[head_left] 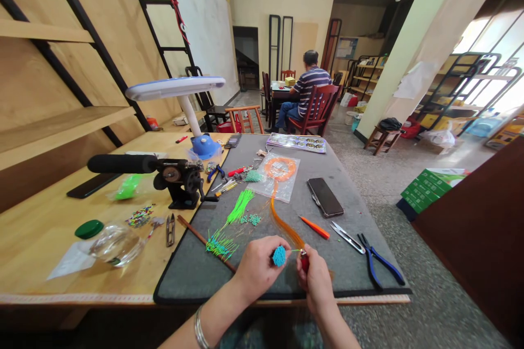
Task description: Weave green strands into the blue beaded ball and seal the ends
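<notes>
My left hand (260, 267) is closed around a turquoise clustered piece (279, 256) that looks made of small beads. From it a thin yellow-green strand runs toward my right hand (318, 278). That hand is closed on a small tool with a red handle (304, 262); its tip is too small to make out. Orange threads (282, 221) trail from a plastic bag (291, 188) down to my right hand and partly behind it. Left of my hands, green strands with turquoise beads (221, 244) lie across a brown stick (192, 232). Loose turquoise beads (254, 220) lie on the grey mat (262, 232).
To the right lie an orange pen-like tool (315, 227), a phone (325, 196), thread snips (347, 237) and blue-handled pliers (380, 262). A hand-cranked machine (178, 180), a jar (117, 245) and a lamp (202, 144) stand left. A person (311, 87) sits farther back.
</notes>
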Available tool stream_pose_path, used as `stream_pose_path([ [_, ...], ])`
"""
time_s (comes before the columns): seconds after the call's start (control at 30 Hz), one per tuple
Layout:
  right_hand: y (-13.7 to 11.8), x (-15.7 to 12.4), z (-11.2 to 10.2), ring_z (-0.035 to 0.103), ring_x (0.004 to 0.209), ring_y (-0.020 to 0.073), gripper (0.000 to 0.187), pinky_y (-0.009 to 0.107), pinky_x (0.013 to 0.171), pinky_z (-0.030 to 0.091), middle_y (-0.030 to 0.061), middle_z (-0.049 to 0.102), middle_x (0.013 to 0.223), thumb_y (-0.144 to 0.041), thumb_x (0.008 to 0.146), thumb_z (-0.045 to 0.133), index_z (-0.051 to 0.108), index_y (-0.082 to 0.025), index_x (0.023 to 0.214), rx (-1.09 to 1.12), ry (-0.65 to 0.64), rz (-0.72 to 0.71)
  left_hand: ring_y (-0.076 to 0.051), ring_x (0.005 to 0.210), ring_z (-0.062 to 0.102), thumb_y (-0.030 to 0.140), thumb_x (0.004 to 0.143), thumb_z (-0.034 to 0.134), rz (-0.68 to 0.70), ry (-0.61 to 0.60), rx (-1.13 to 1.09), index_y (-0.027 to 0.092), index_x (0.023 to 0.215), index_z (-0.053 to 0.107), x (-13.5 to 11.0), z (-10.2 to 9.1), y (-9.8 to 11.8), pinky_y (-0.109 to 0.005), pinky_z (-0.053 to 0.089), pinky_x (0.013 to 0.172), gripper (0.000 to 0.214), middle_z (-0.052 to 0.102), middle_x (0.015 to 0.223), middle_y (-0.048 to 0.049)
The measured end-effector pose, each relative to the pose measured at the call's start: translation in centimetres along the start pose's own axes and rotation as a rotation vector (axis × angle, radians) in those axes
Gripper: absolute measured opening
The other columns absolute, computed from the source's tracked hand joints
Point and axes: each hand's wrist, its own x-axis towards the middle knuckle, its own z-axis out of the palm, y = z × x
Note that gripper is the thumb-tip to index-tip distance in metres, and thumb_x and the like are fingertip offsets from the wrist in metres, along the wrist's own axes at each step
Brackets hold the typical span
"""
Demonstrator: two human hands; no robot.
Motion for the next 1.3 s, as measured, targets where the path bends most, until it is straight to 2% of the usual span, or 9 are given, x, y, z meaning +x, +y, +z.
stream_pose_path([
  [0.63, -0.5, -0.3, 0.2, 0.021, 0.033, 0.0064, 0.044, 0.023, 0.036, 0.013, -0.0084, 0.029, 0.033, -0.056, 0.072, 0.049, 0.043, -0.021, 0.046, 0.028, -0.006, 0.037, -0.016, 0.069, 0.063, 0.021, 0.082, 0.054, -0.002, -0.009, -0.005, 0.019, 0.078, 0.065, 0.1, 0.0, 0.1, -0.023, 0.043, 0.065, 0.012, 0.069, 0.074, -0.0031],
  [1.1, -0.2, 0.0, 0.0, 0.023, 0.034, 0.0063, 0.049, 0.02, 0.036, 0.015, -0.0081, 0.029, 0.035, -0.059, 0.075, 0.045, 0.044, -0.02, 0.045, -0.032, -0.003, 0.032, -0.016, 0.067, 0.062, 0.022, 0.082, 0.055, -0.019, -0.009, -0.028, 0.019, 0.077, 0.065, 0.1, 0.0, 0.0, -0.023, 0.043, 0.064, 0.011, 0.069, 0.073, -0.0029],
  [1.2, -0.8, -0.2, -0.4, 0.026, 0.034, 0.0071, 0.053, 0.021, 0.037, 0.019, -0.0075, 0.032, 0.037, -0.065, 0.076, 0.042, 0.046, -0.02, 0.047, -0.095, 0.017, 0.009, -0.015, 0.066, 0.061, 0.022, 0.082, 0.055, -0.044, -0.003, -0.061, 0.018, 0.076, 0.065, 0.1, -0.2, 0.3, -0.023, 0.042, 0.063, 0.011, 0.069, 0.072, -0.0028],
  [1.3, -1.9, -0.1, -2.0, 0.038, 0.038, 0.0107, 0.059, 0.023, 0.041, 0.029, -0.004, 0.042, 0.04, -0.068, 0.081, 0.035, 0.052, -0.019, 0.051, -0.329, 0.08, -0.135, -0.014, 0.064, 0.06, 0.023, 0.082, 0.056, -0.08, -0.001, -0.105, 0.018, 0.074, 0.065, 0.1, -0.5, 0.5, -0.022, 0.042, 0.061, 0.012, 0.068, 0.07, -0.0023],
])
